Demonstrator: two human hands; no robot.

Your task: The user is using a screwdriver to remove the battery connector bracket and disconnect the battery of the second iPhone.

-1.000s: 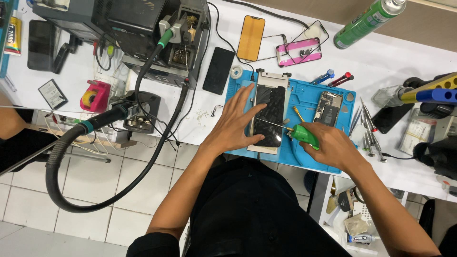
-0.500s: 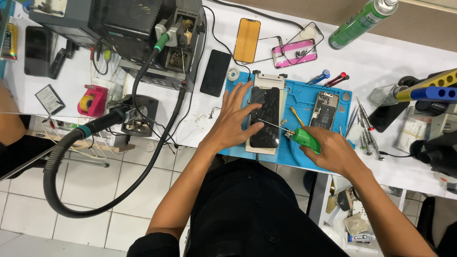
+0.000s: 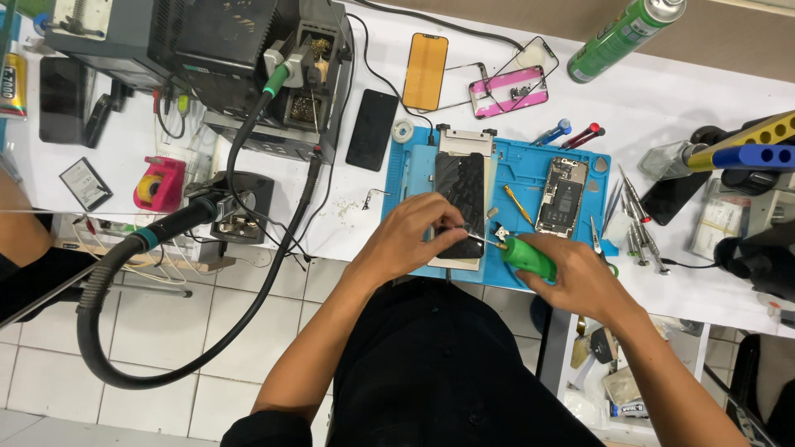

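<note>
left hand (image 3: 410, 236) fingers pinch down on the phone screen (image 3: 460, 207) at mat (image 3: 530, 170) centre; right hand (image 3: 580, 281) at 4 o'clock grips green screwdriver (image 3: 523, 257). screen looks thin, light, fragile; best held by edges.

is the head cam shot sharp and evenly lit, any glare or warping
Head view: bright, even light, soft shadows; left hand, right hand and green-handled screwdriver mostly sharp; faint sheen on the dark phone screen; wide-angle lens bends the white bench edges.
</note>
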